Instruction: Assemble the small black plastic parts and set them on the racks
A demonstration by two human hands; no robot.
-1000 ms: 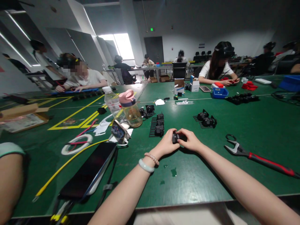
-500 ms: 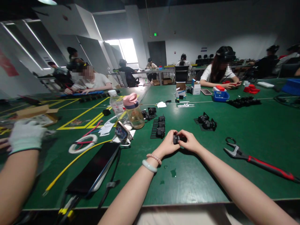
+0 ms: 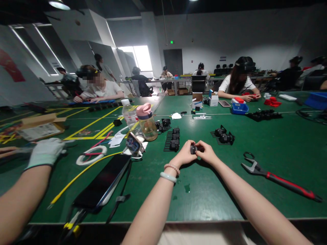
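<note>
Between my two hands, just above the green table [image 3: 217, 183], is a small black part [image 3: 193, 149]; its exact kind is too small to make out. My left hand [image 3: 186, 152] is closed round its left side, a beaded bracelet and a pale bangle on that wrist. Fingertips of my right hand [image 3: 205, 153] pinch it from the right. Black camera-like modules on a slotted plate [image 3: 173, 139] lie just beyond my left hand. A second group of black modules [image 3: 223, 135] sits beyond my right hand.
Adjustable pliers with red-black handles [image 3: 281, 182] lie at right. Left are a power bank-like black slab [image 3: 102, 183], a propped phone [image 3: 134, 143], bottles [image 3: 146, 124] and a yellow cable [image 3: 76, 177]. A co-worker's gloved hand [image 3: 46, 152] works at far left. Others sit across.
The view has shifted slightly. The co-worker's gloved hand at left has moved right and nearer. My hands stay together on the small black part.
</note>
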